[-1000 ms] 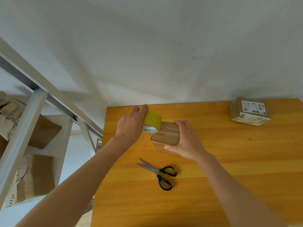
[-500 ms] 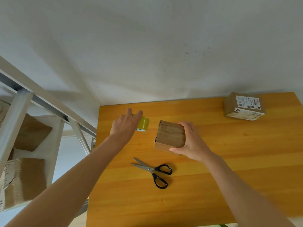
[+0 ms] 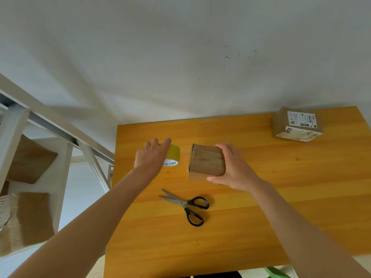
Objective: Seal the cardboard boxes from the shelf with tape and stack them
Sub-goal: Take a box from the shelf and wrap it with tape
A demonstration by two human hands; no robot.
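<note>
Curling over the small cardboard box (image 3: 206, 162), right hand (image 3: 235, 168) fingers wrap its far edge, thumb under the near edge: firm hold. Box sits on the wooden table (image 3: 271, 199), mid-left. Left hand (image 3: 150, 156) fingers nearly straight, laid over the top of the yellow tape roll (image 3: 173, 155), thumb hidden. Roll lies just left of the box, small gap between. Black-handled scissors (image 3: 186, 205) near side of box, blades slightly apart. Labelled box (image 3: 295, 125) at far right corner. Metal shelf (image 3: 12, 129) at left holds flattened cardboard (image 3: 30, 217).
</note>
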